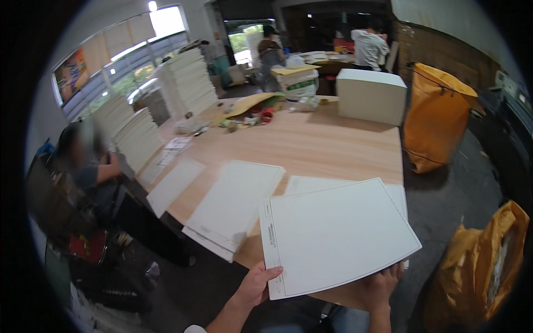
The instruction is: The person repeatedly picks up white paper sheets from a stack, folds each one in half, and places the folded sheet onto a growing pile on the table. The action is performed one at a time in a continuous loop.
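"Layout, biggest first?"

"Wooden table (pixel 327 145) fills the middle. White box (pixel 371 101) at its far right corner. Sheet pile (pixel 240 201) by the near left edge."

"And the task piece?"

"White sheet (pixel 340 240), up in front of me over the table's near right corner. Long axis left to right, right end angled slightly away, near edge bowed. Another white sheet, the lower one (pixel 311 183), lies beyond and beneath it, by the table's right edge; my right hand's nearer that one's right end."

"Hands?"

"Left hand (pixel 259 284): pinched on the near left corner, thumb on top, fingers underneath. Right hand (pixel 383 284): at the near edge, toward the right, partly under; can't tell how closed."

"Anything hidden?"

"Right fingers mostly, most of the lower sheet, the table corner. Can't tell if I've got one sheet or several. Margin print's too small."
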Demonstrator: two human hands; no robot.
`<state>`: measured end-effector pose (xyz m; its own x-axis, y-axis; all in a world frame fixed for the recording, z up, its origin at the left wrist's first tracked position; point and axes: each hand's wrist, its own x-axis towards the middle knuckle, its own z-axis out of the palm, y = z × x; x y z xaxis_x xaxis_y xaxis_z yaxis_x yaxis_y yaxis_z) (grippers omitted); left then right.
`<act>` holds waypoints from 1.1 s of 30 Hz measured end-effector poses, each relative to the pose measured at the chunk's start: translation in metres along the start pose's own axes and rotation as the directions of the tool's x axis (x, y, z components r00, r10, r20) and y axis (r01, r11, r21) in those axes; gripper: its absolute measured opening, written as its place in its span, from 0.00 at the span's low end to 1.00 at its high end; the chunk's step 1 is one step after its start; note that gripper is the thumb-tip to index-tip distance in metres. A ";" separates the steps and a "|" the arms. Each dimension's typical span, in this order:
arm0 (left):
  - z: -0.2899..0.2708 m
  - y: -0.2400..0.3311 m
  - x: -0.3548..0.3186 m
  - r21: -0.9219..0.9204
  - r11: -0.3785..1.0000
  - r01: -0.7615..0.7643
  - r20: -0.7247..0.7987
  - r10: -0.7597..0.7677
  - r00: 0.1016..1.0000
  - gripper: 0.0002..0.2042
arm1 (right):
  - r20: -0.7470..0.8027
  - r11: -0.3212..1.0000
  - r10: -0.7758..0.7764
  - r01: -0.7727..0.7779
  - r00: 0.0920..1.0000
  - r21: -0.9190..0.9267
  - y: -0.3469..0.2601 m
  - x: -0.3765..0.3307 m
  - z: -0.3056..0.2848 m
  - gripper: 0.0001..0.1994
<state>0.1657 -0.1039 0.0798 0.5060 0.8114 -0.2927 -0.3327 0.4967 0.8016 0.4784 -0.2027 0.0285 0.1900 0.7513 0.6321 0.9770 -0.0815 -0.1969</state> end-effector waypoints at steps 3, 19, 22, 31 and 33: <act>-0.032 0.019 -0.021 0.042 0.981 -0.192 -0.174 0.196 0.965 0.22 | 0.032 0.997 0.079 -0.080 0.996 0.020 -0.006 0.004 0.000 0.28; -0.183 0.048 0.010 -0.119 0.949 -0.291 -0.504 0.195 0.842 0.23 | 0.055 0.998 0.050 -0.052 0.997 0.024 -0.023 0.015 -0.015 0.27; -0.182 0.050 0.011 -0.141 0.954 -0.265 -0.492 0.165 0.855 0.24 | 0.039 0.999 0.042 -0.044 0.998 0.027 -0.022 0.015 -0.016 0.25; -0.144 0.009 -0.056 0.667 0.721 -0.187 -0.590 0.664 0.458 0.12 | -0.009 0.870 0.303 -0.273 0.953 0.410 0.034 -0.007 -0.067 0.24; -0.106 0.016 -0.046 0.571 0.775 -0.271 -0.470 0.579 0.666 0.11 | 0.074 0.782 0.448 -0.430 0.891 0.451 0.048 -0.008 -0.070 0.27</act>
<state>0.0530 -0.1010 0.0511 -0.2302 0.9728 0.0242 0.0596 -0.0108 0.9982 0.5306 -0.2586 0.0667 0.5998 0.6811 0.4200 0.6390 -0.0917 -0.7637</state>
